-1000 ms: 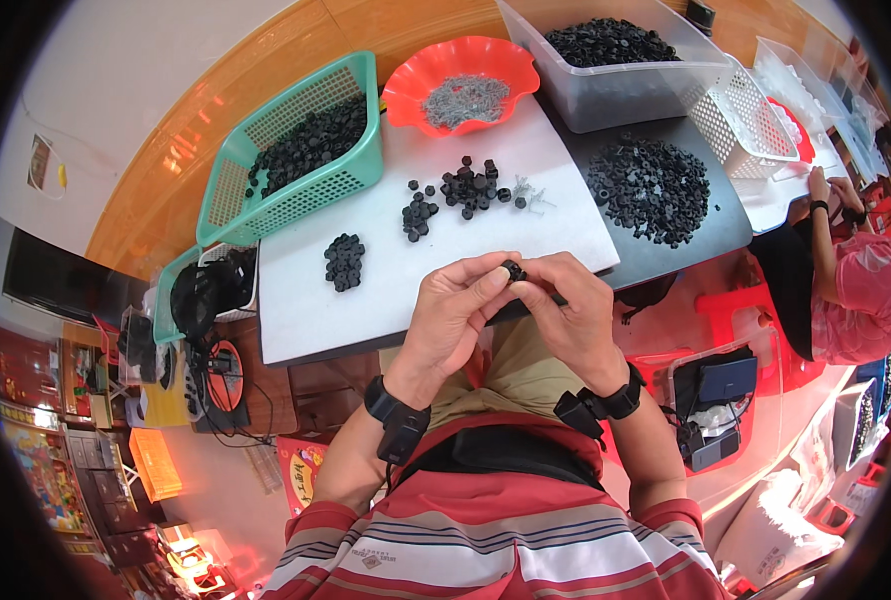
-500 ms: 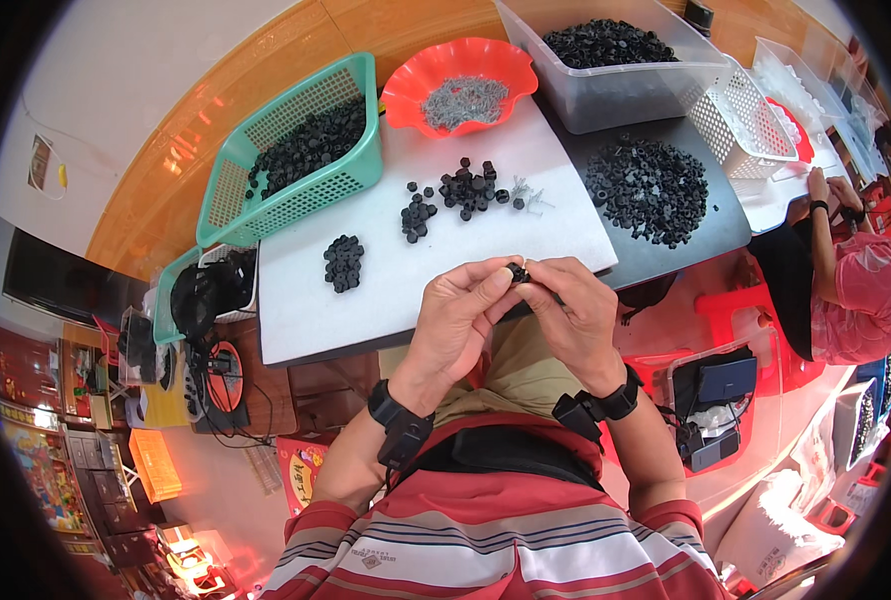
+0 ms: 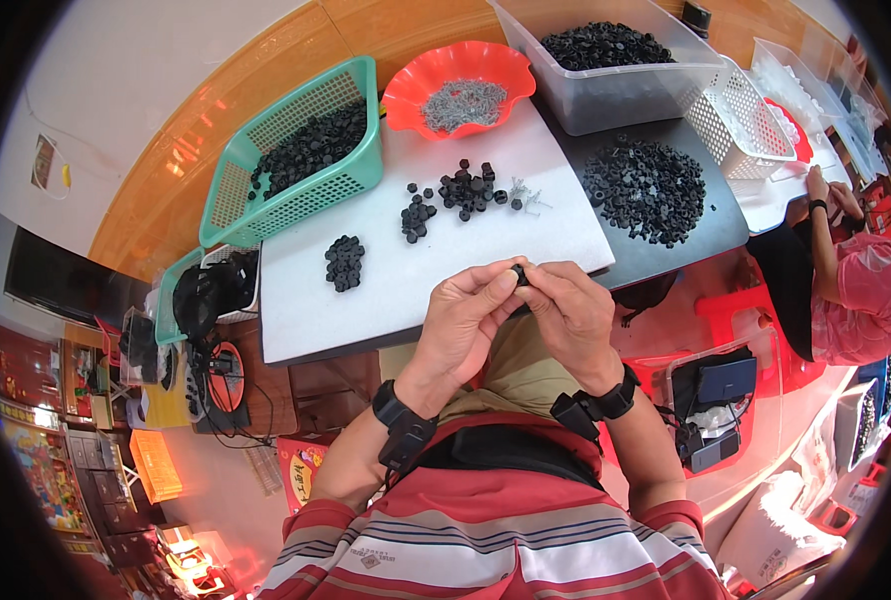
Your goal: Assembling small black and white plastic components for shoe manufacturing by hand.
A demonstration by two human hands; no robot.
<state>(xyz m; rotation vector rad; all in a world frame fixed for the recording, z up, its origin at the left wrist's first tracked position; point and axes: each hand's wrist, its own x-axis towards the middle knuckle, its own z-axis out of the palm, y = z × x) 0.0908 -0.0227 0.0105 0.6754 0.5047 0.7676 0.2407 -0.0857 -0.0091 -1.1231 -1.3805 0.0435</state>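
Two hands close on a small black part at the centre of the frame

The left hand (image 3: 471,318) and the right hand (image 3: 574,322) meet at mid-frame, over the near edge of a white board (image 3: 416,290). Thumb and fingers of both are clamped on a small black part (image 3: 522,275), whose lower portion they hide. The hands also cover a little of the board's lower right edge.

Above them on the board, three heaps of black pieces lie apart: one at left (image 3: 345,264), a middle heap (image 3: 417,220) and a right heap (image 3: 467,188), with a few loose screws (image 3: 532,198) just beside the last. Along the top of the frame, a green basket (image 3: 308,207) holds more black pieces, a wavy red bowl (image 3: 400,92) holds screws, and a clear bin (image 3: 621,100) holds black pieces too. At upper right, a wide dark pile (image 3: 646,190) takes up much of a dark tabletop (image 3: 716,232), with a white basket (image 3: 761,155) beyond. A seated person in pink (image 3: 856,295) is at the right edge, well apart from the hands, and a red stool (image 3: 721,308) stands between
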